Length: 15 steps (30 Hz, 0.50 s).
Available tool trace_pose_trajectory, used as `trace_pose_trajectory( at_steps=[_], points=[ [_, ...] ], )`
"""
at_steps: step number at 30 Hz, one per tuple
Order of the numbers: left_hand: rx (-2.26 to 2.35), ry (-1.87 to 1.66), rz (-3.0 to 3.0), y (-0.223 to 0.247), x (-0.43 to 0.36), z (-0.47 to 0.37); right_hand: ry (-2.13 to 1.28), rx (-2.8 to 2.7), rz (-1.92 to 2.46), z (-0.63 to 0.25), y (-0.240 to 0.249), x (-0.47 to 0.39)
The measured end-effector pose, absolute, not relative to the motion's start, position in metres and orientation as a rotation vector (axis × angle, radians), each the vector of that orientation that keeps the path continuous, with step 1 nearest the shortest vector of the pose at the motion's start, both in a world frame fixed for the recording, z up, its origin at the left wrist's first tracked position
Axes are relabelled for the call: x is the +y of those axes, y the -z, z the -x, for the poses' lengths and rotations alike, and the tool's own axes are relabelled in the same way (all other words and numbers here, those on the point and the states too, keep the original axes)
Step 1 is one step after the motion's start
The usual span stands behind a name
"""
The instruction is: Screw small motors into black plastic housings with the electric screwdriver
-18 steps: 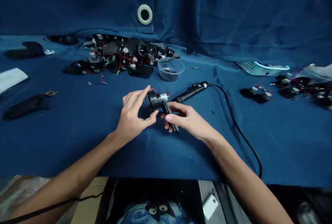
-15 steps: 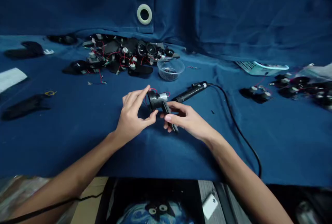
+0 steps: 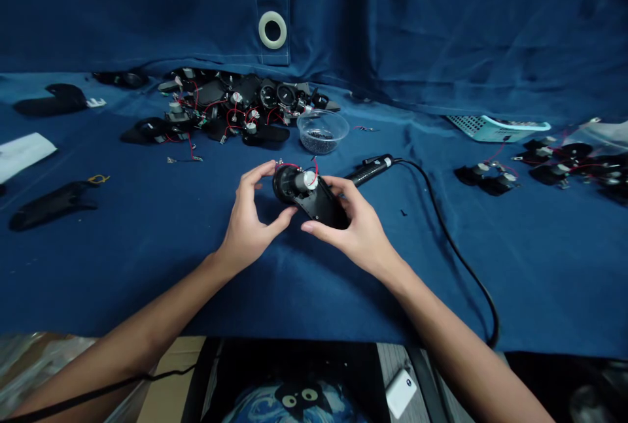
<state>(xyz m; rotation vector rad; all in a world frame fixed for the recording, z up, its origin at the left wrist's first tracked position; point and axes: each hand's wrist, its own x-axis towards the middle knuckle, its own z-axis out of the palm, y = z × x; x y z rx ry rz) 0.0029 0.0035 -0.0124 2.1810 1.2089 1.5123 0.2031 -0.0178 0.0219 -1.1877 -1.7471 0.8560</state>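
Observation:
Between my hands, above the blue cloth, is a black plastic housing (image 3: 321,206) with a silver motor (image 3: 309,180) and red wires on it. My left hand (image 3: 250,214) grips the round end of the housing, fingertips at its upper rim and thumb below. My right hand (image 3: 360,223) is closed round the wider right end, thumb in front and fingers behind. Just behind my right hand lies a black electric screwdriver (image 3: 370,169) with its cable running right. A clear bowl (image 3: 322,132) of small dark screws stands beyond the housing.
A pile of black housings with red wires (image 3: 235,106) lies at the back left. More motor parts (image 3: 559,165) and a turquoise basket (image 3: 498,129) are at the right. A black shell (image 3: 52,206) and white paper (image 3: 24,153) lie at the left.
The housing has been turned between my hands, so its inner face and the motor's end now show. My right hand has shifted its hold and spread wider round it.

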Motion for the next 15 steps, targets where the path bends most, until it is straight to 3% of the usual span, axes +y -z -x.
trace_pose_trajectory(
  at_steps=[4, 10, 15],
  points=[
    [1.225, -1.648, -2.25, 0.015, 0.004, -0.005, -0.953, -1.581, 1.187, -0.199, -0.025, -0.02],
    [1.299, -1.565, -2.407, 0.014, 0.002, -0.007, -1.732, -1.189, 0.986, -0.191, -0.03, -0.023],
    [1.294, -1.598, -2.38, 0.012, 0.001, -0.005, -1.967, -1.002, 0.94, -0.193, -0.031, -0.021]
  ],
)
